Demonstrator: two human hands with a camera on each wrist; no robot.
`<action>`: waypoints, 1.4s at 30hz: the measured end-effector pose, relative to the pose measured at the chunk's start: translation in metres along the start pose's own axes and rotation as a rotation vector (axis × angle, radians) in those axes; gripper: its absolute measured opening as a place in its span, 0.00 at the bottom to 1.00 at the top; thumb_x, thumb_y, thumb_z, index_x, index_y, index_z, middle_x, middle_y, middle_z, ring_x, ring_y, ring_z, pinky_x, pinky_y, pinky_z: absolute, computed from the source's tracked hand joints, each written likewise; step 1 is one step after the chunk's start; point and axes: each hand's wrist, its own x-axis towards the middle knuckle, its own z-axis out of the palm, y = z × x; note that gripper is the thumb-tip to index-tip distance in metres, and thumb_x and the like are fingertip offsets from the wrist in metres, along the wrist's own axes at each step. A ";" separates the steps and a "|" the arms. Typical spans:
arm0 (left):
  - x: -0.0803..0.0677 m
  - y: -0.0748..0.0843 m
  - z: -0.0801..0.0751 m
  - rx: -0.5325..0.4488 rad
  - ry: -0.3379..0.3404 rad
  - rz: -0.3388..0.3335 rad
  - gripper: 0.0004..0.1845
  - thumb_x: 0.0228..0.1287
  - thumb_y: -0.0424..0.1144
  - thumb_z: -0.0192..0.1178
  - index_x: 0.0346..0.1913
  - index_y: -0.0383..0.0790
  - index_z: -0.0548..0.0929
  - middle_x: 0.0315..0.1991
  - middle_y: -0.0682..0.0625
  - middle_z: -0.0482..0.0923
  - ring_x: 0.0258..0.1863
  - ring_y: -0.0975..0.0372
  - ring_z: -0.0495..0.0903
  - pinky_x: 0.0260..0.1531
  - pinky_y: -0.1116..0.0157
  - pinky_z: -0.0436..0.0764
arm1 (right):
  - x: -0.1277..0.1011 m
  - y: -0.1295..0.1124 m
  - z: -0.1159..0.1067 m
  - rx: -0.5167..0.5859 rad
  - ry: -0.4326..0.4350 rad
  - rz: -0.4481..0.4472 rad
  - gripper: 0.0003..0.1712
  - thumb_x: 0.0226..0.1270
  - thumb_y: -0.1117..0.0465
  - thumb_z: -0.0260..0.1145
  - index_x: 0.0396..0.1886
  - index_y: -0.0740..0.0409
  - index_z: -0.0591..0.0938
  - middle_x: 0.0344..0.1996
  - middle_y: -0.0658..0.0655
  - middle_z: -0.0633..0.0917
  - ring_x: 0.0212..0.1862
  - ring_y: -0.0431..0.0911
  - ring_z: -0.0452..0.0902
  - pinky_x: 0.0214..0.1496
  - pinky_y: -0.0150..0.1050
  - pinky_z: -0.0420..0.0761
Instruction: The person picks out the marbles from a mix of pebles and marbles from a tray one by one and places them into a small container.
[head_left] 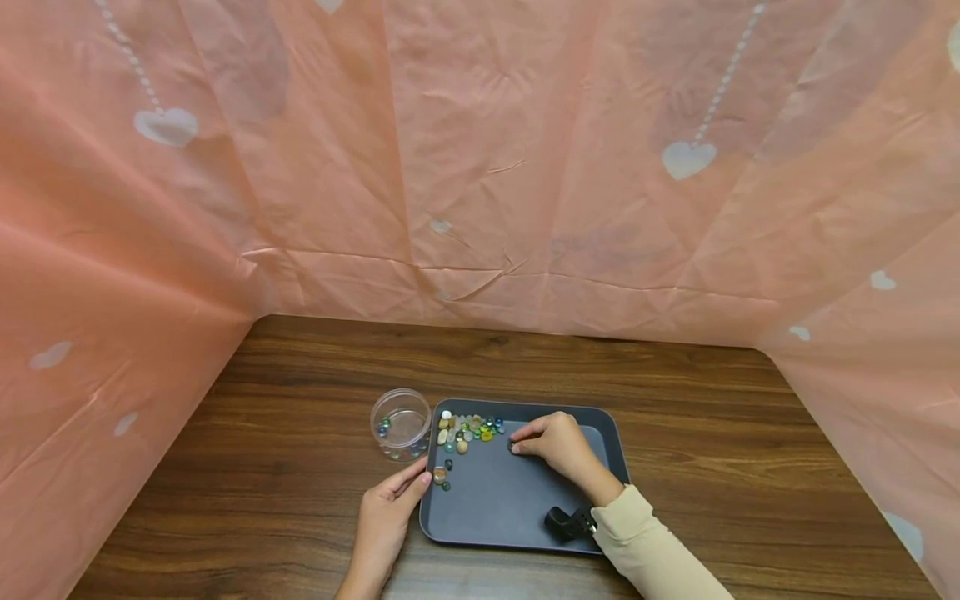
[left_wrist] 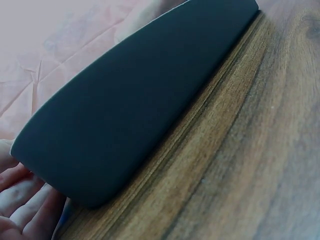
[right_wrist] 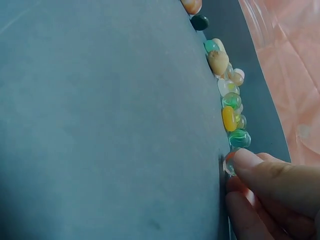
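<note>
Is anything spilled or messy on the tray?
Nothing looks broken. Colourful glass marbles and small pebbles lie loose along the far left edge of the dark grey plastic tray, while the clear round plastic jar beside it holds only a few. Two beads sit apart, near the left hand.

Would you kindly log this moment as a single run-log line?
right hand: pinches a marble on grey tray | left hand: rests against tray's left edge | clear jar: left of tray, few marbles inside

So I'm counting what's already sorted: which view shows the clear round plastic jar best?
The head view: the clear round plastic jar stands whole beside the grey tray. The right wrist view catches only a blurred clear edge, perhaps its rim; the left wrist view shows none.
</note>
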 end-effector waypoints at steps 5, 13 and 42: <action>0.001 -0.001 0.001 -0.014 0.001 -0.001 0.19 0.65 0.37 0.66 0.55 0.29 0.83 0.54 0.37 0.84 0.43 0.77 0.82 0.45 0.79 0.80 | 0.001 0.002 -0.003 0.358 -0.103 0.131 0.12 0.56 0.66 0.76 0.39 0.67 0.89 0.34 0.58 0.92 0.37 0.36 0.86 0.40 0.32 0.86; 0.001 -0.002 0.001 -0.011 -0.001 0.008 0.19 0.65 0.37 0.66 0.55 0.29 0.83 0.53 0.36 0.84 0.43 0.78 0.82 0.45 0.80 0.79 | 0.004 -0.003 -0.013 0.906 -0.269 0.295 0.26 0.69 0.75 0.61 0.63 0.85 0.68 0.38 0.53 0.90 0.42 0.38 0.86 0.50 0.31 0.85; 0.001 -0.001 -0.002 0.006 -0.011 0.000 0.18 0.65 0.38 0.66 0.55 0.30 0.84 0.54 0.39 0.84 0.44 0.78 0.82 0.45 0.80 0.79 | 0.037 -0.142 0.052 -0.125 -0.156 -0.412 0.04 0.62 0.65 0.72 0.34 0.59 0.92 0.33 0.56 0.92 0.31 0.42 0.86 0.27 0.22 0.76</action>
